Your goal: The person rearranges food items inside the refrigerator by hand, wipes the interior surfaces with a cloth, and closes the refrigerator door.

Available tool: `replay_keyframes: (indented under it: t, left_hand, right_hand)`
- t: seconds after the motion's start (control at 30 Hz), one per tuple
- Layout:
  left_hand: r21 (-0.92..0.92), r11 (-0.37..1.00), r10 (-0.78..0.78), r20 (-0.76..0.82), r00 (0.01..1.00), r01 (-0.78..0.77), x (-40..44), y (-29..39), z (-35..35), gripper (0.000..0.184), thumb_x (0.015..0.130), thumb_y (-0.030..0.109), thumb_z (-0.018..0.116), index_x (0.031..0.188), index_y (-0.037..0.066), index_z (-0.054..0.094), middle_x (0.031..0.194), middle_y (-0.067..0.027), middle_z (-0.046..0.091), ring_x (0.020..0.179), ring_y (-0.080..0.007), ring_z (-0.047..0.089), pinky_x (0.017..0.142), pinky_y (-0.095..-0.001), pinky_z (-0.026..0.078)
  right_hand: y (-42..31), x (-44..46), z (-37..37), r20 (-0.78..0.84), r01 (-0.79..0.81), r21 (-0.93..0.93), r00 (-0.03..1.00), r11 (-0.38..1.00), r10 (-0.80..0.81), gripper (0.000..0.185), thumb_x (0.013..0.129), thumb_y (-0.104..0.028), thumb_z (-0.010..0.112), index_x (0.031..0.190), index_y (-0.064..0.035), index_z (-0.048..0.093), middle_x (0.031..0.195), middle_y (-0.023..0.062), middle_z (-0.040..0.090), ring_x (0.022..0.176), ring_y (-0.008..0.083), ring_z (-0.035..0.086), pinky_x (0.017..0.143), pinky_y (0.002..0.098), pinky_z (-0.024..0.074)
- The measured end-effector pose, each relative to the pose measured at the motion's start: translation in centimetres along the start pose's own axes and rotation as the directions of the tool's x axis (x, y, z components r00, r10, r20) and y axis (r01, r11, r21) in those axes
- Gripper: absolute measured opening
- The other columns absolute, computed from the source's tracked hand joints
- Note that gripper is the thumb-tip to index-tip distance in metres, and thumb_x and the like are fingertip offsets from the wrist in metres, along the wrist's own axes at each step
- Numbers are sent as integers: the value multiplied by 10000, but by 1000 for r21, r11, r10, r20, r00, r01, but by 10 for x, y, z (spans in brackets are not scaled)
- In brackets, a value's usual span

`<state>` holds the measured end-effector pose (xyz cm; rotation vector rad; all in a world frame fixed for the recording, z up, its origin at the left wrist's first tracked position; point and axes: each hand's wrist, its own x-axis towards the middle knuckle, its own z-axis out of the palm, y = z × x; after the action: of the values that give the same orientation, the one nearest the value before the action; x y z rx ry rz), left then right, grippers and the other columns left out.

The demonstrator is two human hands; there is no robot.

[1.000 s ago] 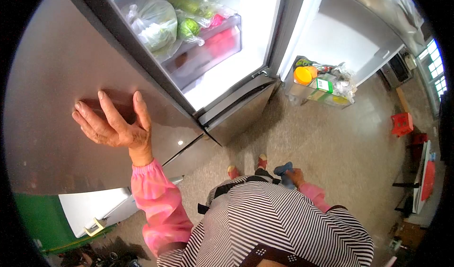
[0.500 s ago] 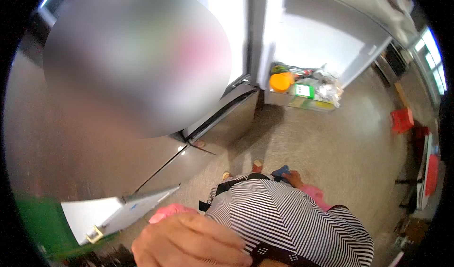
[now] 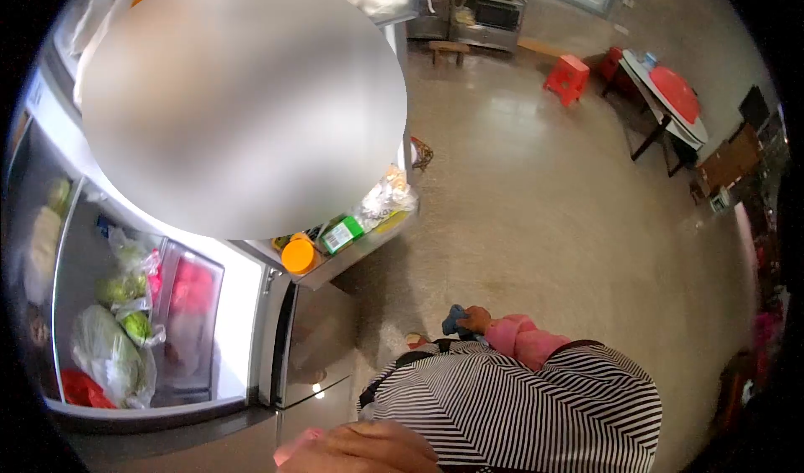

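My right hand (image 3: 476,320) is closed around a blue cloth (image 3: 453,318) in front of my striped apron. At the bottom edge, my left hand (image 3: 368,449) is close to the camera, cut off by the frame, its fingertips hidden. On the left stands the open fridge (image 3: 243,322), with a bagged green vegetable (image 3: 109,351), a green cabbage (image 3: 136,326) and a drawer (image 3: 194,305) of pink-red items. The door shelf (image 3: 356,253) holds an orange-lidded jar (image 3: 299,256) and a green-and-white box (image 3: 342,235). A blurred oval hides much of the door.
A red stool (image 3: 567,79) stands farther back on the floor. Beyond it, a white table (image 3: 649,83) carries a red round object (image 3: 674,93). A metal rack with pots (image 3: 487,20) and a low wooden bench (image 3: 449,48) are at the back wall.
The view has swung to the right, so the fridge now sits farther left. My left hand has come off the fridge's closed door down to the bottom edge. My right hand keeps the cloth.
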<state>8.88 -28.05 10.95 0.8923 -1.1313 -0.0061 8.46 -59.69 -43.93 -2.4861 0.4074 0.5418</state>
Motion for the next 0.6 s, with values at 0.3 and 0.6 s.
replay_keyframes:
  t: [0.3,0.6]
  left_hand:
    - [-190,981,5,146,989,23,16,-11,-37,297,906,318,586,1037,52,597,839,-195,645,656,-290,639,564,-371,495]
    - [-216,976,-10,131,991,38,-5,11,-67,390,892,354,581,1133,49,558,833,-196,637,637,-225,632,559,-333,551]
  right_hand:
    - [42,-18,18,188,-287,-69,937,956,295,519,720,-485,677,885,7,688,875,210,669,814,315,654,717,413,507]
    - [-47,-49,3,94,-272,190,962,943,258,445,754,-409,673,842,27,689,801,203,666,739,300,653,670,403,490]
